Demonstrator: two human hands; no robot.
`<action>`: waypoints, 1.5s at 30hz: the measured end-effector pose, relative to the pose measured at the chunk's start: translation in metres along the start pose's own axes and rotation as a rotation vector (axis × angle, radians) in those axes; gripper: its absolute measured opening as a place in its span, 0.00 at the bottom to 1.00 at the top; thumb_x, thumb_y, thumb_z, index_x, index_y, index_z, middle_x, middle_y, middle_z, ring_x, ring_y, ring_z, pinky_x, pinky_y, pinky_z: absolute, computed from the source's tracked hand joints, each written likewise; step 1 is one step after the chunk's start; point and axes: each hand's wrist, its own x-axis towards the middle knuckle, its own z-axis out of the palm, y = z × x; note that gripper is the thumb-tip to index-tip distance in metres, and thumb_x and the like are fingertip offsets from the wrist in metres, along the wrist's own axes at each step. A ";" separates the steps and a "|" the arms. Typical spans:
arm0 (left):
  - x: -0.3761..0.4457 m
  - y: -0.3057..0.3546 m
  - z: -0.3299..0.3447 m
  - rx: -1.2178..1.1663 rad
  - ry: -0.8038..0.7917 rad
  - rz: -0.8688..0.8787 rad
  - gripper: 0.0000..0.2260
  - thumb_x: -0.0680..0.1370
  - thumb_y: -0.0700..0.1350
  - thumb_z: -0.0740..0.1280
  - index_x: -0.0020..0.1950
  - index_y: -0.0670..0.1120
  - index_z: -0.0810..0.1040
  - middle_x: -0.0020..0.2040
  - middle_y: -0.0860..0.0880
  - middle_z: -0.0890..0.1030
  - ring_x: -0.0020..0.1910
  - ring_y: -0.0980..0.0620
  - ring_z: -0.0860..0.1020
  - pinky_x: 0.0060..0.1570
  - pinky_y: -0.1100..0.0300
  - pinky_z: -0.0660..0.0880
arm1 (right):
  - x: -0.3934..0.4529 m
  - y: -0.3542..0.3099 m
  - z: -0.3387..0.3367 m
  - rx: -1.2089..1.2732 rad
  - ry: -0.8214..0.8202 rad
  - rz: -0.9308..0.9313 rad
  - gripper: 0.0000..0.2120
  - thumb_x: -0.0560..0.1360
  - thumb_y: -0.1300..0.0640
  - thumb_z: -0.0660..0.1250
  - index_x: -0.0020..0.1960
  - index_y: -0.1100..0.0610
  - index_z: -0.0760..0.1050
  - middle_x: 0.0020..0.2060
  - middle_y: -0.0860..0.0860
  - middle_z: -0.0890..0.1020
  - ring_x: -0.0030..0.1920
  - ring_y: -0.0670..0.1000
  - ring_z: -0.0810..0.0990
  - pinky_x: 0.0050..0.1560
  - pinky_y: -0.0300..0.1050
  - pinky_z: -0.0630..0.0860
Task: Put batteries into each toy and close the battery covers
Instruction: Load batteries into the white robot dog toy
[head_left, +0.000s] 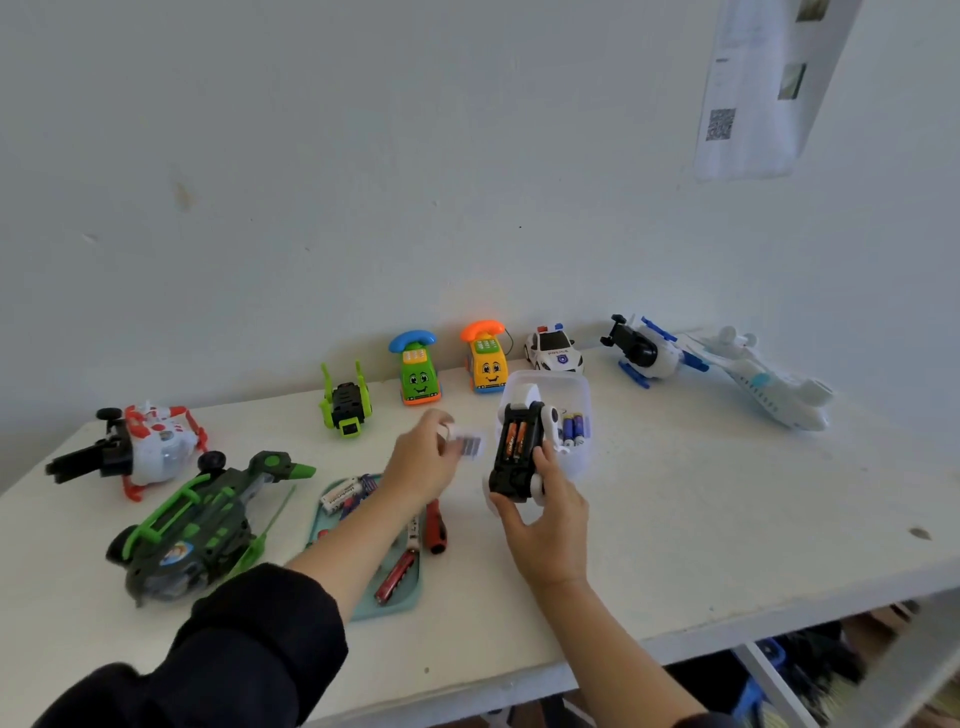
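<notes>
Running along the bottom of the view, the front edge of the white worktop (727, 587) lay nearest, with bare surface on the right, between that edge and the toys. Left of centre, a teal tray (402, 603) of batteries and a red-handled screwdriver (435, 527) sat near the front, partly under the left forearm. A green-and-black helicopter (202, 525) lay just beside the tray on the left.

The right hand (545, 519) gripped an upturned white-and-black toy car (519, 457), fingers curled round its near end; two batteries (517, 435) sat in its open compartment. The left hand (423, 460) pinched a small pale cover (467, 444), blurred, just beside the car but apart from it.

Behind the car stood a clear container (582, 395) holding blue batteries. Farther back, near the wall, a red-and-white helicopter (140, 447), a green robot toy (347, 402), a green phone car (418, 371), a yellow phone car (485, 361), a police car (553, 349), a blue-and-white helicopter (647, 351) and a white plane (769, 382) stood in a row with gaps between them.
</notes>
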 end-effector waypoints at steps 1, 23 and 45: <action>0.003 0.004 -0.006 -0.184 0.030 -0.064 0.11 0.80 0.42 0.61 0.62 0.47 0.70 0.50 0.45 0.81 0.42 0.50 0.79 0.36 0.61 0.74 | 0.000 0.001 0.000 -0.012 0.004 0.003 0.31 0.65 0.57 0.77 0.65 0.63 0.72 0.62 0.57 0.78 0.54 0.57 0.80 0.50 0.63 0.77; 0.000 0.044 -0.027 -0.486 -0.114 -0.150 0.17 0.73 0.42 0.72 0.55 0.47 0.67 0.46 0.44 0.77 0.39 0.49 0.76 0.35 0.59 0.70 | -0.001 -0.020 -0.012 0.123 -0.138 0.192 0.36 0.67 0.61 0.77 0.69 0.63 0.62 0.56 0.55 0.81 0.50 0.17 0.58 0.63 0.49 0.62; -0.011 0.038 0.000 -0.638 -0.342 -0.304 0.18 0.77 0.56 0.63 0.55 0.42 0.78 0.48 0.44 0.82 0.50 0.45 0.79 0.52 0.50 0.75 | -0.007 -0.017 -0.008 0.128 0.018 0.007 0.43 0.59 0.61 0.81 0.66 0.51 0.59 0.48 0.52 0.82 0.53 0.17 0.58 0.48 0.65 0.75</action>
